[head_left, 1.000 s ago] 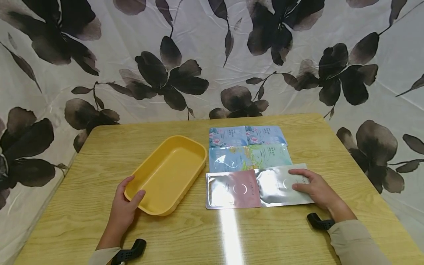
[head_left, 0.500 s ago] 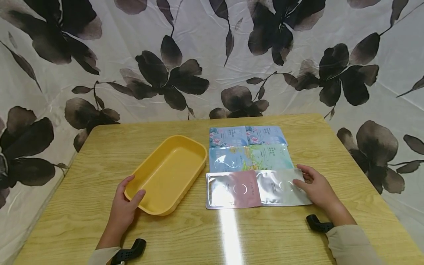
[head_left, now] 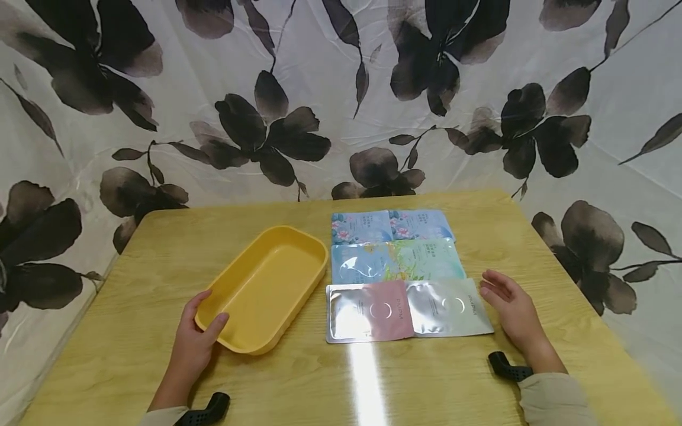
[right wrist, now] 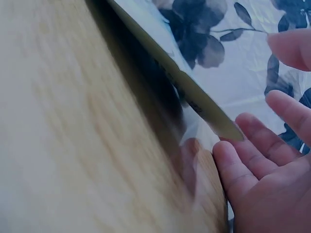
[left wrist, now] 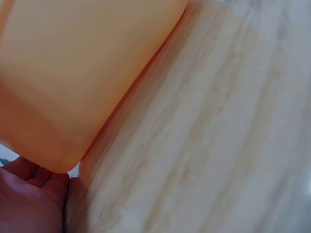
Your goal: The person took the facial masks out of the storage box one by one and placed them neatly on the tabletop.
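My left hand [head_left: 194, 334] grips the near-left corner of a yellow plastic tray [head_left: 269, 296], its thumb over the rim and its fingers along the outside. In the left wrist view, fingers press against the wall of the tray [left wrist: 73, 87]. My right hand [head_left: 514, 310] is at the right edge of a silver and pale-green foil sachet [head_left: 453, 307], thumb off it. In the right wrist view the fingers are loosely spread, fingertips by the sachet's slightly raised edge [right wrist: 209, 107]; I cannot tell whether they touch. A silver and pink sachet [head_left: 386, 310] lies to its left.
Behind them lie a glossy blue sachet [head_left: 357, 263] and a green one [head_left: 431, 260]. Two blue floral sachets [head_left: 362, 228] form the back row. All rest on a wood-grain table [head_left: 288, 390], with a floral curtain [head_left: 341, 89] behind it.
My right hand has let go of the silver and pale-green sachet's right edge and drawn slightly right; that sachet has settled lower. The head view has shifted slightly. My left hand keeps its grip on the tray.
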{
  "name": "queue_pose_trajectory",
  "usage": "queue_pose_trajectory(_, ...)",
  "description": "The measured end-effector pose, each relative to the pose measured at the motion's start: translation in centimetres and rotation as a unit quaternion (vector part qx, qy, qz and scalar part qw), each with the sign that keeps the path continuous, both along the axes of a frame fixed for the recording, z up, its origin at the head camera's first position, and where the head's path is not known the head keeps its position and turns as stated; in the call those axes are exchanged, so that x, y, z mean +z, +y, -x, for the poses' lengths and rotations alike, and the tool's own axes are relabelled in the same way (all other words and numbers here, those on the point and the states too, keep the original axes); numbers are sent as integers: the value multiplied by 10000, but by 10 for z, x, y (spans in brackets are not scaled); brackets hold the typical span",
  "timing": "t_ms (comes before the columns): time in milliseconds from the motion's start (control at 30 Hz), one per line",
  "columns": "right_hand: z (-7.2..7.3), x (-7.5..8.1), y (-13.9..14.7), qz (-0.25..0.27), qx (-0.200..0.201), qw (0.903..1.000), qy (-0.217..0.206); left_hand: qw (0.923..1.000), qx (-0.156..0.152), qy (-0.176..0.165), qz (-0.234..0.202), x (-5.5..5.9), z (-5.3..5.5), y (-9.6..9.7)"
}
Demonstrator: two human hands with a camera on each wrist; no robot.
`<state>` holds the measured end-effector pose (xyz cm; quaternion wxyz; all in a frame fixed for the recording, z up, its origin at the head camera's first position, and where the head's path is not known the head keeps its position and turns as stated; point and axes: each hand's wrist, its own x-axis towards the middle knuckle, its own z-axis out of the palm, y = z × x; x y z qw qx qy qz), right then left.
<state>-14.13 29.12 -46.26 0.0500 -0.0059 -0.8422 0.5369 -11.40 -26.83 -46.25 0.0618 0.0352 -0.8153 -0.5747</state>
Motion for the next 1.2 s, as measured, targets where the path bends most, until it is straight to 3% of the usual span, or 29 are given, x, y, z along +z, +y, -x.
queue_pose_trajectory(233,-4,-12,-10,242,97,9997,1,10000,36,-40,63,-1,-7,-9)
queue_pose_trajectory(467,0,-8,-12,288,135,9994,161,9994,227,-155,199,2,-3,-5)
queue_pose_trajectory(700,6,14,-13,111,203,9991,368,9942,374,-417,915,7,12,5)
queue_pose_trajectory(967,19,43,-26,-202,586,9940,896,9880,632,-587,1283,12,34,11)
queue_pose_trajectory(1100,27,56,-34,-576,669,9905,1052,9860,724,-615,1370,17,40,14)
queue_pose_trajectory(1200,36,68,-39,-1082,678,9842,1224,9830,626,-479,1657,29,45,14)
